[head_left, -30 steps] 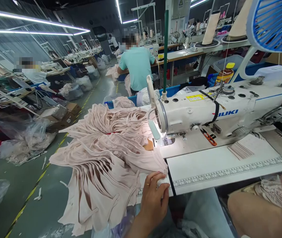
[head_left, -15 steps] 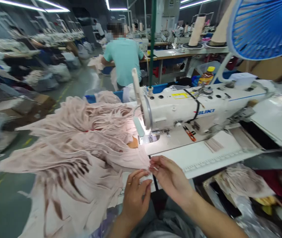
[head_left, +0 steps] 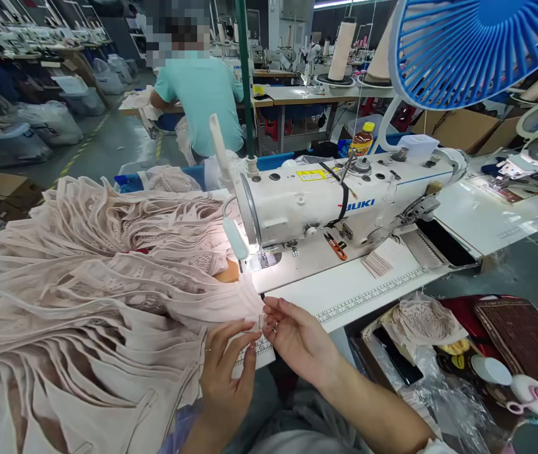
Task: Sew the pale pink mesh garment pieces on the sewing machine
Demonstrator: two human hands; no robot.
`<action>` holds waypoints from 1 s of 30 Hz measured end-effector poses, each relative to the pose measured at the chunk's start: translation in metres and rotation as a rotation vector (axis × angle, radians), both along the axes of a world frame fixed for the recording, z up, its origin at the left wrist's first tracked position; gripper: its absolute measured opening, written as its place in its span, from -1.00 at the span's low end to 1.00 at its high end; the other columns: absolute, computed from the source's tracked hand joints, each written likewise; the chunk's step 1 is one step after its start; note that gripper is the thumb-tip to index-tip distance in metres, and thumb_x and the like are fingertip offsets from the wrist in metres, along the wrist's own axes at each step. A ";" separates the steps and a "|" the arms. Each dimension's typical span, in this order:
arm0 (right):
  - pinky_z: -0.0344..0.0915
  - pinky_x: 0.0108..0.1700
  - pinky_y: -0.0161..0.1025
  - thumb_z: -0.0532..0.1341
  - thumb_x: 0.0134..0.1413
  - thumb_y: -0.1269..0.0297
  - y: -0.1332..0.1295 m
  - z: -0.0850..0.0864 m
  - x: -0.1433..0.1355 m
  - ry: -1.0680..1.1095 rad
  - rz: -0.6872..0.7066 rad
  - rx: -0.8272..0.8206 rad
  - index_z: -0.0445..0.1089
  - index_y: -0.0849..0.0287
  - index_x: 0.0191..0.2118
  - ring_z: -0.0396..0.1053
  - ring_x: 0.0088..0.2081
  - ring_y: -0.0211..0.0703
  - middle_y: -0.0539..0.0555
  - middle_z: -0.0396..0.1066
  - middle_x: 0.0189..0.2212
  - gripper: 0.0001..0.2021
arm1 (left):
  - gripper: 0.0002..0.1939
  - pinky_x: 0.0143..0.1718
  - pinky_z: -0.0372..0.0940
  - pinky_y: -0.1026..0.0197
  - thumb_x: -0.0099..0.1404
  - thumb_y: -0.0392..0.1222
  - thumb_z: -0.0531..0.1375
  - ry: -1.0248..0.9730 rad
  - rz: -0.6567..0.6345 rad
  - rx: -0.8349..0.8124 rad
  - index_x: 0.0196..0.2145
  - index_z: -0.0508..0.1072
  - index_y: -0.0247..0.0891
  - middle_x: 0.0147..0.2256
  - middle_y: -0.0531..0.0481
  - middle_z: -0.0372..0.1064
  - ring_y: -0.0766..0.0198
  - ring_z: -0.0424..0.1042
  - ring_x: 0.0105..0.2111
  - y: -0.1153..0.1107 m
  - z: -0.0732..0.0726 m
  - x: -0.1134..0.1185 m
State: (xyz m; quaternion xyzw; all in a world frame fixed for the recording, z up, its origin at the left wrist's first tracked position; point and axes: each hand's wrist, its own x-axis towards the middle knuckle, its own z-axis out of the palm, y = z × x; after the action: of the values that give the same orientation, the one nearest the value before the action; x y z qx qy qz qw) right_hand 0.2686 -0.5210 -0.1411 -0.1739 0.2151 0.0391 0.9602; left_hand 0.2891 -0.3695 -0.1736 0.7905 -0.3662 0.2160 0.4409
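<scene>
A long pile of pale pink garments (head_left: 122,296) with lace parts and narrow straps spreads over the left of the sewing table. One garment's end (head_left: 245,302) reaches to my hands, in front of the needle area. My right hand (head_left: 302,343) pinches its edge between thumb and fingertips; something small and shiny shows by those fingers. Close beside it, my left hand (head_left: 226,366) has thumb and fingers bent together at the same edge, and what lies between them is too small to make out. The white JUKI sewing machine (head_left: 292,208) stands just beyond, its lamp lit.
Orange-handled thread snips (head_left: 335,247) and a stack of thin pinkish strips (head_left: 377,265) lie on the machine bed. A blue fan (head_left: 477,57) overhangs at right. Below it, a cluttered box holds lace fabric (head_left: 423,321) and a cup (head_left: 536,397). Ahead, a person in turquoise (head_left: 200,101) sits.
The view has swung to the right and steadied, so machine and pile appear farther left. My hands stay together at the garment's edge, with fingers slightly shifted.
</scene>
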 end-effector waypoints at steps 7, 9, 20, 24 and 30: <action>0.32 -0.29 -0.40 0.56 -0.27 0.35 0.003 0.001 -0.001 -0.067 -0.021 -0.002 0.47 0.31 -0.50 0.30 -0.42 -0.36 -0.01 0.37 -0.52 -0.73 | -0.76 0.00 0.24 0.05 0.33 -0.46 0.13 -0.009 0.013 0.014 -0.14 0.46 -0.19 -0.13 -0.07 0.39 0.15 0.36 -0.06 0.001 -0.002 0.000; 0.32 -0.28 -0.40 0.55 -0.24 0.35 0.003 0.003 -0.001 -0.094 -0.017 -0.001 0.46 0.31 -0.50 0.29 -0.41 -0.36 0.00 0.36 -0.52 -0.74 | -0.76 0.01 0.24 0.04 0.33 -0.45 0.13 0.004 0.022 0.021 -0.13 0.46 -0.18 -0.12 -0.07 0.39 0.15 0.35 -0.06 0.003 -0.004 -0.001; 0.29 -0.27 -0.40 0.54 -0.20 0.31 0.004 0.005 -0.001 -0.196 0.013 -0.021 0.44 0.28 -0.54 0.24 -0.42 -0.36 -0.03 0.29 -0.53 -0.72 | -0.76 0.01 0.24 0.01 0.34 -0.45 0.14 0.032 0.033 0.044 -0.13 0.45 -0.18 -0.11 -0.07 0.38 0.14 0.34 -0.04 0.007 -0.009 -0.001; 0.30 -0.26 -0.41 0.55 -0.21 0.29 0.004 0.003 -0.001 -0.196 0.008 -0.016 0.44 0.28 -0.54 0.25 -0.42 -0.36 -0.03 0.29 -0.53 -0.71 | -0.76 0.00 0.24 0.01 0.34 -0.45 0.13 0.034 0.031 0.042 -0.14 0.45 -0.19 -0.11 -0.08 0.37 0.14 0.34 -0.04 0.007 -0.010 -0.001; 0.29 -0.20 -0.38 0.50 -0.20 0.37 0.003 0.000 -0.002 -0.157 -0.038 -0.040 0.48 0.23 -0.43 0.29 -0.36 -0.35 -0.02 0.40 -0.44 -0.79 | -0.77 0.01 0.22 0.01 0.35 -0.45 0.13 0.034 0.040 0.044 -0.14 0.45 -0.19 -0.11 -0.07 0.37 0.15 0.34 -0.05 0.008 -0.011 -0.001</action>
State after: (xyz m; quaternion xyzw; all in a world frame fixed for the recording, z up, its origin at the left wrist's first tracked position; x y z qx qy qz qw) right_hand 0.2668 -0.5177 -0.1407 -0.1915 0.1431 0.0030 0.9710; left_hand 0.2880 -0.3615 -0.1847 0.8109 -0.3473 0.2030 0.4250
